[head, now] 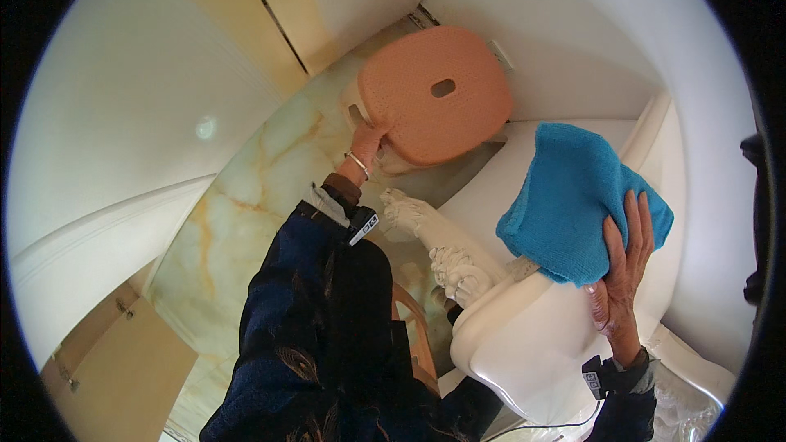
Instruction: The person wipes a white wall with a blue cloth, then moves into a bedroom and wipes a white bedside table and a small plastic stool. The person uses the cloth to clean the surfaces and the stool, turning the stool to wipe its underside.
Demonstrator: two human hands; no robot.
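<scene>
My left hand (368, 141) grips the near left edge of an orange plastic stool (417, 113); its fingers are partly hidden by the rim. The stool has a rounded seat with an oblong slot. On the right, my right hand (626, 276) holds a folded blue cloth (568, 202), fingers spread over its near edge and thumb below. The cloth lies over the edge of a glossy cream-white piece of furniture (534, 337), covering part of it. A carved furniture leg (451, 236) reaches from it towards the stool.
Marbled green-and-tan floor tiles (239, 227) run along a white panelled front (123, 123) on the left. At lower left a hinged cabinet door (129, 356) stands open. Behind the stool are a wall (528, 31) and a socket (500, 55). Another orange seat (417, 331) is partly visible beneath me.
</scene>
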